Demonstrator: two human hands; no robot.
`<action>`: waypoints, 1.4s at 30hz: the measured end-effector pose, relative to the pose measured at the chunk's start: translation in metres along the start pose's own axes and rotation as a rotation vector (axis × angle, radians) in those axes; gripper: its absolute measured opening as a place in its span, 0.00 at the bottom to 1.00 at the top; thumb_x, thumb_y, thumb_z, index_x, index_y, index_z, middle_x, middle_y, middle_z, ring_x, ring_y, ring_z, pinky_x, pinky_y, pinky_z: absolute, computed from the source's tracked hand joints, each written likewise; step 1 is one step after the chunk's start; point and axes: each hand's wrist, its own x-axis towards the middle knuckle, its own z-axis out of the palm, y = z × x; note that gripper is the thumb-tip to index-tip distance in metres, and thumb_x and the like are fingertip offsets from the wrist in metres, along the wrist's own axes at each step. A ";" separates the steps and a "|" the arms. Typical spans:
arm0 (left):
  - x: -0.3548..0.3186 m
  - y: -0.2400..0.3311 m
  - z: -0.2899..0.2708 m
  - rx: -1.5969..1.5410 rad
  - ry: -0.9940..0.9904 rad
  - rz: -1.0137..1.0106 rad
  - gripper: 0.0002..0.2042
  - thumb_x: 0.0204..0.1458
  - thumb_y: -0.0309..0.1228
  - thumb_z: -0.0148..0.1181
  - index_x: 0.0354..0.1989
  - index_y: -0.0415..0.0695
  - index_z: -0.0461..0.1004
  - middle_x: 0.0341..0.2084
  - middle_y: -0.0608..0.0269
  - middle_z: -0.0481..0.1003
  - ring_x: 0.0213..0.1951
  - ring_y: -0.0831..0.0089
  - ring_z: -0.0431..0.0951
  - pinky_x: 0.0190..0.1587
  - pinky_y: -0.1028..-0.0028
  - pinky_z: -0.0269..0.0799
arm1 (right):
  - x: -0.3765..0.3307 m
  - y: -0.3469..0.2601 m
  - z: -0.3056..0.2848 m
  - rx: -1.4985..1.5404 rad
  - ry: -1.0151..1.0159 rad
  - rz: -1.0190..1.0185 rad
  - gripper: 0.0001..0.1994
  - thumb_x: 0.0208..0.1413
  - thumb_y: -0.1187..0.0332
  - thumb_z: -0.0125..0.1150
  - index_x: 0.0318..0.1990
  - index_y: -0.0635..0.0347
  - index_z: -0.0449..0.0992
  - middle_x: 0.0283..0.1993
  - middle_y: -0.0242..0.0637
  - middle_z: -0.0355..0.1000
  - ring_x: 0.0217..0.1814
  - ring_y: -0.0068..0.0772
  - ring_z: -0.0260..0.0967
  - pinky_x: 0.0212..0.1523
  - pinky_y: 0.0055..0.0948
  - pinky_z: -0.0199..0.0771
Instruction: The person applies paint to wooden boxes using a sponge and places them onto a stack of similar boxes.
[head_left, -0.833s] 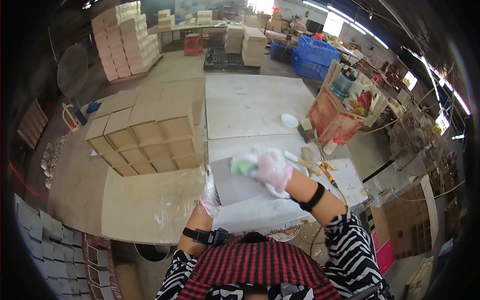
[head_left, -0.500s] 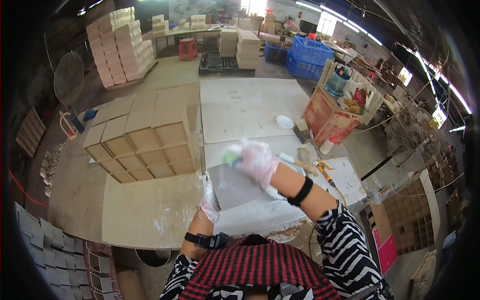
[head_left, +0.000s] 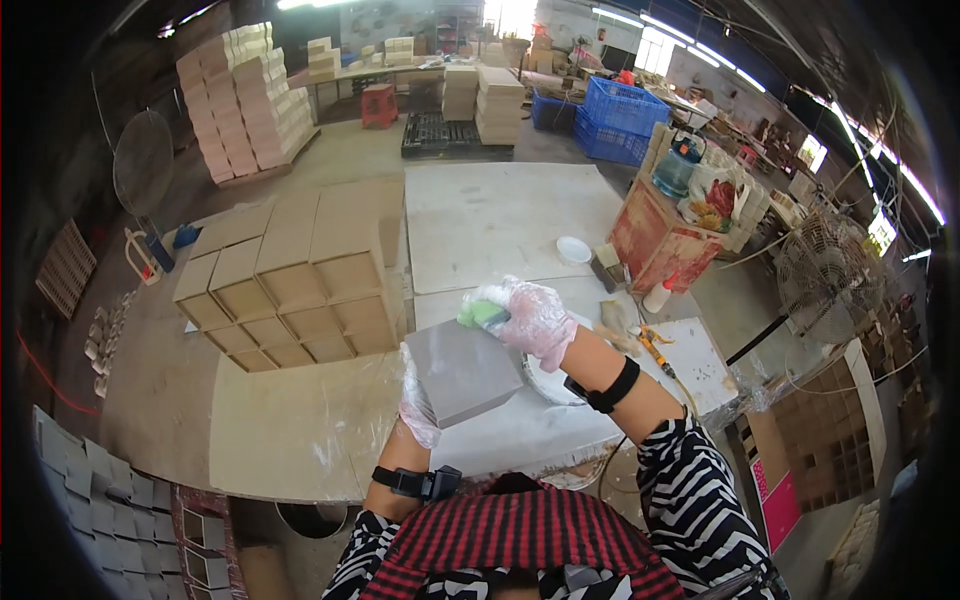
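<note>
A grey box (head_left: 463, 368) is tilted above the white work surface in front of me. My left hand (head_left: 416, 408), in a thin whitish glove, is closed along the box's left side. My right hand (head_left: 538, 325), gloved and smeared with white, grips a green sponge (head_left: 482, 314) against the far right edge of the box. Partly hidden behind the box and my right wrist is a white basin (head_left: 548, 388). To the left stand stacked brown cardboard-coloured boxes (head_left: 300, 255).
A small white bowl (head_left: 573, 250) and a white bottle with a red tip (head_left: 660, 293) lie beyond my right hand. An orange-handled tool (head_left: 655, 348) with a hose rests at the right. A red-stained crate (head_left: 655, 230) and a standing fan (head_left: 830, 270) are farther right.
The box has turned, so its near side now shows. My right hand and sponge have moved slightly right along its far edge; the blur on them is gone.
</note>
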 end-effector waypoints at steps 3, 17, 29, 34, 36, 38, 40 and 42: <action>0.001 0.003 0.001 0.059 -0.060 0.024 0.39 0.51 0.64 0.31 0.59 0.43 0.56 0.54 0.51 0.63 0.54 0.58 0.66 0.54 0.60 0.65 | -0.026 -0.011 -0.007 0.016 -0.114 -0.126 0.13 0.44 0.64 0.57 0.40 0.43 0.74 0.39 0.42 0.71 0.37 0.44 0.71 0.37 0.37 0.72; -0.015 0.000 0.026 0.102 0.069 -0.049 0.21 0.56 0.44 0.42 0.49 0.39 0.68 0.42 0.55 0.72 0.41 0.65 0.75 0.43 0.67 0.74 | 0.012 0.004 0.008 0.854 0.175 0.419 0.13 0.49 0.70 0.58 0.44 0.52 0.74 0.41 0.42 0.72 0.40 0.35 0.70 0.41 0.28 0.69; 0.011 -0.006 -0.009 0.029 0.045 -0.082 0.20 0.57 0.43 0.43 0.47 0.40 0.67 0.40 0.55 0.72 0.40 0.65 0.75 0.38 0.69 0.74 | -0.023 -0.047 0.013 -0.437 -0.477 -0.565 0.18 0.44 0.64 0.55 0.47 0.42 0.71 0.48 0.38 0.67 0.41 0.36 0.70 0.39 0.33 0.72; 0.014 -0.024 -0.012 0.120 0.118 -0.079 0.20 0.57 0.47 0.43 0.48 0.45 0.67 0.40 0.62 0.72 0.40 0.72 0.74 0.40 0.71 0.73 | 0.033 -0.001 0.032 -0.362 -0.082 -0.285 0.17 0.44 0.66 0.54 0.45 0.40 0.70 0.38 0.39 0.66 0.39 0.39 0.69 0.36 0.36 0.71; 0.011 -0.023 0.003 0.203 0.126 0.023 0.21 0.57 0.48 0.42 0.49 0.46 0.67 0.40 0.63 0.72 0.41 0.71 0.74 0.41 0.70 0.73 | 0.040 -0.005 0.021 -0.316 -0.064 -0.188 0.19 0.41 0.66 0.57 0.46 0.39 0.70 0.36 0.39 0.66 0.37 0.40 0.69 0.35 0.36 0.71; 0.009 -0.010 0.002 0.223 0.072 -0.027 0.22 0.57 0.49 0.42 0.50 0.46 0.66 0.41 0.62 0.72 0.42 0.70 0.74 0.43 0.69 0.72 | 0.016 -0.009 0.012 -0.225 -0.046 -0.270 0.23 0.38 0.65 0.60 0.47 0.38 0.70 0.36 0.38 0.66 0.35 0.40 0.69 0.34 0.35 0.71; 0.007 -0.004 0.002 0.194 0.013 -0.086 0.22 0.57 0.49 0.42 0.50 0.46 0.66 0.42 0.62 0.72 0.42 0.70 0.74 0.44 0.68 0.72 | -0.011 -0.012 0.023 -0.129 -0.122 -0.472 0.23 0.36 0.65 0.62 0.47 0.39 0.71 0.34 0.37 0.66 0.33 0.39 0.69 0.32 0.35 0.72; 0.005 -0.003 0.003 0.116 -0.053 -0.130 0.22 0.57 0.49 0.42 0.51 0.46 0.66 0.42 0.62 0.72 0.42 0.70 0.74 0.44 0.68 0.73 | -0.029 -0.027 0.031 -0.192 -0.250 -0.550 0.23 0.36 0.64 0.63 0.46 0.38 0.71 0.34 0.38 0.66 0.32 0.38 0.69 0.31 0.35 0.72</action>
